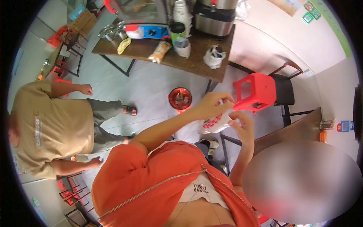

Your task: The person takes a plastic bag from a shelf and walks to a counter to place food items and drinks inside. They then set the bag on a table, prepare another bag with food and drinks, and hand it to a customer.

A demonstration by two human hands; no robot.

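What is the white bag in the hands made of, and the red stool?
The white bag looks like thin, crinkly plastic: it folds softly between the left hand and right hand. The red stool seems moulded hard plastic, smooth and slightly shiny.

My white plastic bag (215, 123) with red lettering hangs crumpled and slack in the air, above the floor.

Both hands (211, 106) (244, 126) raised, apparently pinching.
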